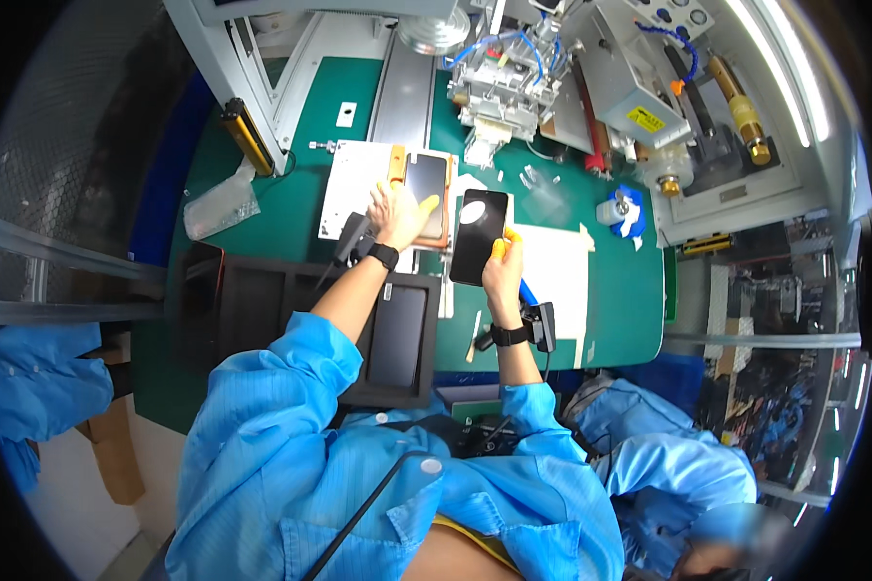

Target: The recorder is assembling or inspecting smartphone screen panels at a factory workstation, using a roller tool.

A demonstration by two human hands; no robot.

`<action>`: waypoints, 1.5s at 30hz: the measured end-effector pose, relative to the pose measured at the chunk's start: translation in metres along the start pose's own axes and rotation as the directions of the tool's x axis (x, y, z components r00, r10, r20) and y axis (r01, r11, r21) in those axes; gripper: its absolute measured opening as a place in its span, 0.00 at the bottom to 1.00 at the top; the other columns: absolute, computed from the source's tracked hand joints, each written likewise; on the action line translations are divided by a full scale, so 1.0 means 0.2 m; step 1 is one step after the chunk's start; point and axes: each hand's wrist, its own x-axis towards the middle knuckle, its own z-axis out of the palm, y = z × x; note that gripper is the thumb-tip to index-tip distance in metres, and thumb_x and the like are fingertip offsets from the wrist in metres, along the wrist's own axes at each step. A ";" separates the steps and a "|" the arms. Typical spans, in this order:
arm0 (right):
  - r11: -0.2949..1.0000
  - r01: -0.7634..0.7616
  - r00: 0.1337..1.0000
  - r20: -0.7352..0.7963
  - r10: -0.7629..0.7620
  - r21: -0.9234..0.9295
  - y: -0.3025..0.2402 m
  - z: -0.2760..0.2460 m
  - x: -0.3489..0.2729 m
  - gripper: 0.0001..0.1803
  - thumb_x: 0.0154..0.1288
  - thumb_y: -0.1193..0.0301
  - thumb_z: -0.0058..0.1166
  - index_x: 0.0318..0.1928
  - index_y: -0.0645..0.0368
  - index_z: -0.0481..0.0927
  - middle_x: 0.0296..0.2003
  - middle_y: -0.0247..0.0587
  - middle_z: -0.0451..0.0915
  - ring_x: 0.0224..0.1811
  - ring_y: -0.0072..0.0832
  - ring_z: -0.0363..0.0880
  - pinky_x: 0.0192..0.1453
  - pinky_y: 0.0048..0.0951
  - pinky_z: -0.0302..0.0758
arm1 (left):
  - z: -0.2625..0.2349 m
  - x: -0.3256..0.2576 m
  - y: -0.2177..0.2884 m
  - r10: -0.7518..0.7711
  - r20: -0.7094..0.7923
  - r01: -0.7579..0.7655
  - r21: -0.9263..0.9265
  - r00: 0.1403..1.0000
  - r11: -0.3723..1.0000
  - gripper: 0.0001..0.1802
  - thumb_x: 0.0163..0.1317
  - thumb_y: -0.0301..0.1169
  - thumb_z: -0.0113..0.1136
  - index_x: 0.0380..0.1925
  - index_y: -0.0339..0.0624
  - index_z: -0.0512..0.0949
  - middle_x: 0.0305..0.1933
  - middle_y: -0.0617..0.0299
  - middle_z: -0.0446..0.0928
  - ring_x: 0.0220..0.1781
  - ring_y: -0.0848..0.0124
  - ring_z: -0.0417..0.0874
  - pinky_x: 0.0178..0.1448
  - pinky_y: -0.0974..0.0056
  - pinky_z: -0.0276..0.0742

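My left hand [397, 215] rests flat, fingers spread, on a dark phone panel [424, 180] lying in an orange-edged holder [396, 163] on a white plate [351, 181]. My right hand [503, 269] holds up a black phone-shaped piece [479, 235] by its lower right edge, above the green mat [610, 290]. Yellow finger cots cover some fingertips. Both wrists wear black bands.
A black tray [262, 315] with a dark panel [397, 334] sits near my left forearm. A metal machine head [499, 87] with blue tubes stands behind the holder. A white sheet [557, 271], a clear bag [221, 205] and a blue-white small part [625, 211] lie on the mat. Another person's blue sleeve [29, 378] is at left.
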 end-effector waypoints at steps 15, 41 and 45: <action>0.942 0.134 0.989 0.100 -0.108 -0.309 -0.06 0.42 0.18 0.21 0.55 0.67 0.47 0.48 0.65 0.66 0.50 0.56 0.61 0.53 0.50 0.57 0.52 0.49 0.58 | -0.65 -0.65 -0.48 -0.037 0.191 0.182 -0.834 0.981 0.520 0.25 0.55 0.18 0.48 0.55 0.35 0.56 0.51 0.59 0.67 0.51 0.74 0.68 0.53 0.72 0.64; 0.931 -0.277 0.866 0.482 0.136 0.236 -0.03 -0.07 0.34 0.12 0.63 0.66 0.41 0.36 0.63 0.67 0.09 0.34 0.65 0.08 0.22 0.64 0.10 0.23 0.60 | -0.55 -1.03 -0.74 0.067 -0.340 0.006 0.209 0.938 0.978 0.18 0.54 0.32 0.54 0.44 0.37 0.68 0.39 0.49 0.67 0.44 0.53 0.69 0.46 0.56 0.66; 0.940 -0.267 0.801 0.591 0.094 0.213 -0.20 0.34 0.69 0.16 0.60 0.63 0.44 0.24 0.66 0.68 0.11 0.38 0.68 0.10 0.23 0.67 0.13 0.25 0.65 | -0.51 -1.01 -0.75 0.010 -0.373 0.067 0.195 0.928 0.978 0.16 0.55 0.31 0.53 0.43 0.37 0.69 0.39 0.50 0.68 0.42 0.54 0.71 0.44 0.57 0.68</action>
